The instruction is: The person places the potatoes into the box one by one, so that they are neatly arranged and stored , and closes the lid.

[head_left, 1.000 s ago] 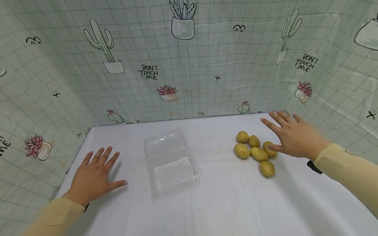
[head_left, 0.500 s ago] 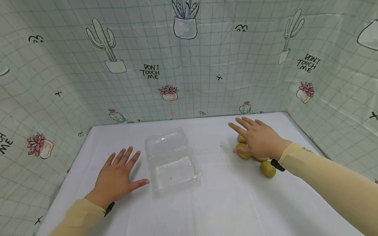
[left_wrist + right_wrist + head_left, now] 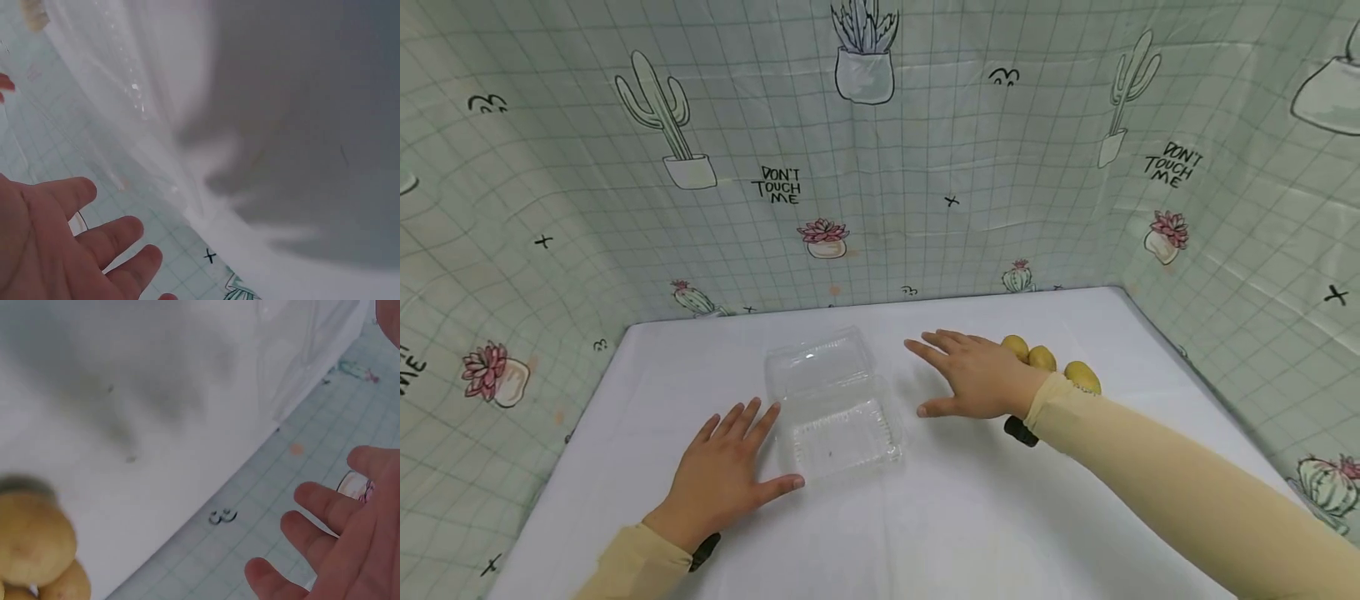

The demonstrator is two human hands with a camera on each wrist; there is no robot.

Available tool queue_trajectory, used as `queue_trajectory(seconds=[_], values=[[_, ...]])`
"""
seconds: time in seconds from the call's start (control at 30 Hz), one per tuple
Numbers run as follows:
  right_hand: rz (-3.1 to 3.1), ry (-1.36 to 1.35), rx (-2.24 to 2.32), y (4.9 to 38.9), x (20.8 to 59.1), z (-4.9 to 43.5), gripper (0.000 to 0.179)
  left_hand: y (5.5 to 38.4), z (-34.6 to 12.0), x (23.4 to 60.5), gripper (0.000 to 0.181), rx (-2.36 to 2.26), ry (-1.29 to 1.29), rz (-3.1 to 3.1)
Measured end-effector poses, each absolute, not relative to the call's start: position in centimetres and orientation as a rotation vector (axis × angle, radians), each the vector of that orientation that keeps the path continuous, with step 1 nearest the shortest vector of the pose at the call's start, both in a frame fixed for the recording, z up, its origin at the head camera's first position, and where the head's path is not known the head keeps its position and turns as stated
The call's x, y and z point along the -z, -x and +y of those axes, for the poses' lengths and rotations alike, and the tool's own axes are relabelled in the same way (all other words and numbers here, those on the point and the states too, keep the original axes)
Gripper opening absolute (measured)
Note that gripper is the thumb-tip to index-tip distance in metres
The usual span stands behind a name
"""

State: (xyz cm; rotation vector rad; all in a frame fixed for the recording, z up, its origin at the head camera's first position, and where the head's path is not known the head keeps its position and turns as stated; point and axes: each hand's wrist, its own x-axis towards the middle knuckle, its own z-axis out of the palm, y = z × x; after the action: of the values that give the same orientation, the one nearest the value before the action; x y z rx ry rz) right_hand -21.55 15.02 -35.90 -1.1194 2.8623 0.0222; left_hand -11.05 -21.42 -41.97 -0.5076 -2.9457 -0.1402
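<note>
A clear plastic clamshell container (image 3: 842,437) lies unfolded on the white table, its lid half (image 3: 820,367) toward the back. My left hand (image 3: 722,471) hovers at its left edge with fingers spread and nothing held. My right hand (image 3: 973,375), also spread and holding nothing, is above the table between the container and several yellow potatoes (image 3: 1082,377). The right hand and forearm hide some of the potatoes in the head view. In the right wrist view, a few potatoes (image 3: 34,540) appear at the lower left, apart from the right hand (image 3: 350,531).
A white cloth covers the table (image 3: 925,533). Behind it and along both sides hangs a pale green checked curtain (image 3: 910,167) printed with cacti and lettering. Dark bands (image 3: 1021,431) circle both wrists below the yellow sleeves.
My right hand has swept left from over the potatoes toward the container. My left hand has moved right to the container's left edge. Container and visible potatoes stay put.
</note>
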Motion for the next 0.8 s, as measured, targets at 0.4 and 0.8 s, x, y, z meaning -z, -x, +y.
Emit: queue_trajectory(seconds=[0.4, 0.8], values=[[2.716, 1.069, 0.168, 20.9, 39.2, 11.7, 0.098, 10.6, -20.3, 42.9, 0.104, 0.180, 0.525, -2.955], [2.665, 0.982, 0.179, 20.5, 40.0, 11.6, 0.095, 10.6, -20.3, 43.2, 0.103, 0.239, 0.538, -2.935]])
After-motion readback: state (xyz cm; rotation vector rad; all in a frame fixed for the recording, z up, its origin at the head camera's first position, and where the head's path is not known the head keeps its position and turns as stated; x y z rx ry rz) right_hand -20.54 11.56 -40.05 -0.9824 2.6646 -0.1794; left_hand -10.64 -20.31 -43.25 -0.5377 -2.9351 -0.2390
